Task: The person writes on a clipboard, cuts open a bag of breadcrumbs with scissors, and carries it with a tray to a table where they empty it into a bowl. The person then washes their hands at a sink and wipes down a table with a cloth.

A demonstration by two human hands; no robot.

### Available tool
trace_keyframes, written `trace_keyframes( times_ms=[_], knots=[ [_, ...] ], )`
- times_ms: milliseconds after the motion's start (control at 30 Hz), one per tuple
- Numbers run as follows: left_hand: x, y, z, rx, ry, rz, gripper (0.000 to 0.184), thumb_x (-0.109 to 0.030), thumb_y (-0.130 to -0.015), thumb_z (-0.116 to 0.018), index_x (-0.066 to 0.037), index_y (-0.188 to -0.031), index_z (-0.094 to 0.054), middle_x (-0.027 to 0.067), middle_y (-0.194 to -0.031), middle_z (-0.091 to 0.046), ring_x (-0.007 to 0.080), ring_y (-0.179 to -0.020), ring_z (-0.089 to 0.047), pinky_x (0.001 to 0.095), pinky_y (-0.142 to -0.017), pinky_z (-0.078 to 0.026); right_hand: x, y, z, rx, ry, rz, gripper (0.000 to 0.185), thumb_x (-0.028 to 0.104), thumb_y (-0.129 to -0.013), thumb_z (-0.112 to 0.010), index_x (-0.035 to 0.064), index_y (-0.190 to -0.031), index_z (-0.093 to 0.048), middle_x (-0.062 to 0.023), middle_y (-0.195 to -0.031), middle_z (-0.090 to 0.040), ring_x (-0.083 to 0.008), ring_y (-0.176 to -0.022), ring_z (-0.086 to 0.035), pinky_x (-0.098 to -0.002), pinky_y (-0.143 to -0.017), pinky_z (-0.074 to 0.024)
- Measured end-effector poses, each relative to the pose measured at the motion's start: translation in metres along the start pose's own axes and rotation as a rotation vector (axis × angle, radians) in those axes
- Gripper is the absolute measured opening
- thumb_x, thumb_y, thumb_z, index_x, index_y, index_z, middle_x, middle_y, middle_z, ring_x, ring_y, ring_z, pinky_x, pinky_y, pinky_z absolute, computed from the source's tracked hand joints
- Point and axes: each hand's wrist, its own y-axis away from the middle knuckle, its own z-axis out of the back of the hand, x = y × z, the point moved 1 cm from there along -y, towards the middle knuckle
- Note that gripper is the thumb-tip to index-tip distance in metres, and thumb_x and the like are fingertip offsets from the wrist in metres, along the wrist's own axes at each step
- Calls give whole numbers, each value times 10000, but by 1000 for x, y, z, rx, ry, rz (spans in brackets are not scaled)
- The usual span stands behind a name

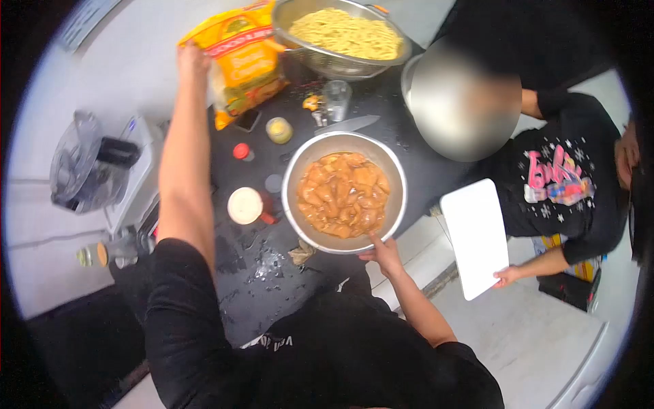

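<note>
My left hand [194,60] reaches to the back left, its fingers closed on the upper edge of a yellow bag of bread crumbs [248,68]. The bag leans beside a metal colander [320,60] heaped with yellow noodles [347,34]. Near the table's front edge, my right hand [386,256] grips the rim of a metal bowl [291,221]. Inside the bowl lie raw meat pieces [344,194] in a brownish marinade. A knife [354,123] lies just behind the bowl, next to a clear cup [336,99].
A co-worker's hand [505,276] holds a white cutting board [477,235] at the right. On the dark table [238,300] stand a red mug [246,206], a small jar [278,130] and a red-capped bottle [242,151]. A food processor [92,167] is at the left.
</note>
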Motion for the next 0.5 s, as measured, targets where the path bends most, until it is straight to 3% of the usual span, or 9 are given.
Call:
trace_keyframes(
  times_ms=[67,167,233,300,333,433,500],
  knots=[
    [-10,-4,-21,76,-2,60,183,-59,-966,-378,-58,-1130,-459,118,-1040,-593,297,-910,-618,463,-807,-535,-3,-1,-1,38,-59,-2,480,265,-952,-537,-47,-1281,-378,-220,-1021,-613,-284,-734,-681,-330,-573,-596],
    [-23,-15,-17,17,-15,-6,215,-62,-969,-362,-32,-1165,-446,132,-1063,-597,302,-903,-619,477,-799,-534,-5,-1,-3,4,-46,41,461,260,-951,-536,-81,-1243,-434,-218,-1015,-621,-270,-725,-675,-337,-588,-601],
    [-17,-34,-13,-144,-40,-99,240,-44,-964,-350,-2,-1185,-433,151,-1077,-588,311,-890,-617,481,-764,-544,-3,-2,-11,12,-50,33,462,260,-953,-532,-81,-1246,-425,-219,-1015,-620,-271,-720,-674,-339,-584,-600],
    [-12,-41,-3,-94,67,-90,253,-74,-961,-376,-16,-1203,-421,153,-1064,-585,301,-904,-615,475,-720,-543,-10,-3,-5,0,-86,22,452,258,-957,-524,-79,-1240,-422,-223,-1015,-621,-278,-727,-677,-330,-578,-600],
    [-24,-37,-2,-73,-333,-36,275,-100,-958,-392,-50,-1227,-415,141,-1060,-581,288,-914,-608,461,-705,-536,-12,-2,-2,-1,-73,9,452,258,-957,-524,-79,-1240,-422,-223,-1015,-621,-278,-727,-677,-330,-578,-600],
    [-36,-17,7,-280,-722,49,379,-187,-950,-443,-83,-1310,-386,102,-1086,-571,255,-910,-594,408,-670,-518,-12,-3,-7,34,-84,-46,490,252,-953,-533,-23,-1302,-327,-232,-1076,-589,-289,-738,-678,-339,-576,-599],
    [-38,-15,13,-288,-888,52,433,-214,-952,-466,-29,-1332,-372,103,-1132,-552,253,-965,-569,416,-731,-509,-7,3,-12,41,-77,-44,509,277,-953,-536,-37,-1293,-324,-242,-1054,-595,-304,-742,-682,-331,-567,-593]
  ],
)
